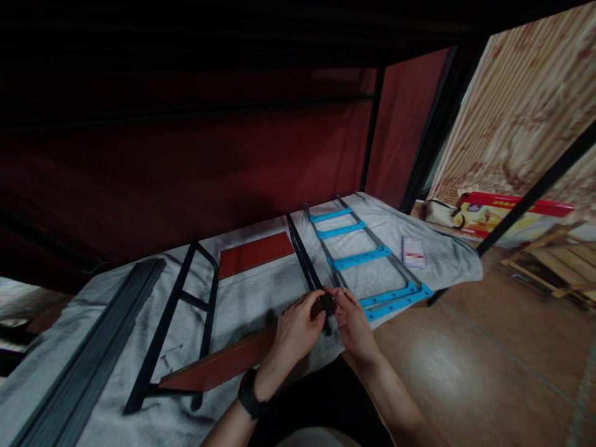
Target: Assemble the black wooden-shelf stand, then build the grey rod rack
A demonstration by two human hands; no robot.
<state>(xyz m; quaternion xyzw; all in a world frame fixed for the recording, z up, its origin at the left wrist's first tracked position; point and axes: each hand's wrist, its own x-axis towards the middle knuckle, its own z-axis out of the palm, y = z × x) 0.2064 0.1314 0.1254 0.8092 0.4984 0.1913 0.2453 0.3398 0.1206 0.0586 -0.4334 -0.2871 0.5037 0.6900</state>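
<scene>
Left hand [298, 326]: fingers curled around the near end of a long reddish-brown board [223, 366], gripping it where the board meets a black metal bar [305, 264]; a dark wristband [251, 397] sits on this wrist. Right hand [351, 320]: fingers pinched on a small dark part at the same joint, just beside the left hand; what the part is cannot be told. Board: lies slantwise on a pale grey cloth [242, 298], its far end lower left, its gripped end at the near edge of the cloth. Black metal bar: runs from the hands away across the cloth toward the dark red wall panel [186, 174]. Ladder-like frame with blue rungs [361, 257]: flat on the cloth, just right of the bar, its near end beside the right hand. Second red board [254, 253]: flat on the cloth, left of the bar. Black frame piece [179, 323]: left of the boards. Grey slats [100, 354]: bundled at far left. Small printed packet [413, 251]: on the cloth right of the ladder-like frame. Red and yellow box [507, 214]: on the brown floor [465, 366], well apart at right.
</scene>
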